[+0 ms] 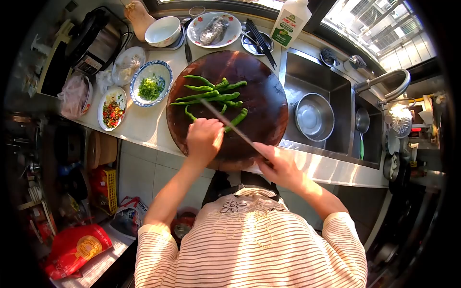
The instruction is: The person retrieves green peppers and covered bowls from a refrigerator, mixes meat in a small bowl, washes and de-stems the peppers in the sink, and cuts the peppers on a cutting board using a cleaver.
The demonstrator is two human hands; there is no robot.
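Several long green chili peppers (211,91) lie on a round dark wooden chopping board (261,86). At the near side of the board, my left hand (205,138) has its fingers curled closed on one green chili pepper (189,114), whose curved end sticks out past the fingertips. My right hand (281,165) is wrapped round the handle of a kitchen knife (233,127). The blade points away and to the left, over the peppers, just right of my left hand. Beside the blade lies another pepper (236,120). The knife's handle is mostly hidden in my fist.
Left of the board stand a bowl of chopped green onion (151,89) and a plate of chopped red chili and garlic (112,108). Behind are a white bowl (163,31) and a floral plate (225,19). A sink (331,86) with a metal bowl (314,117) is at right.
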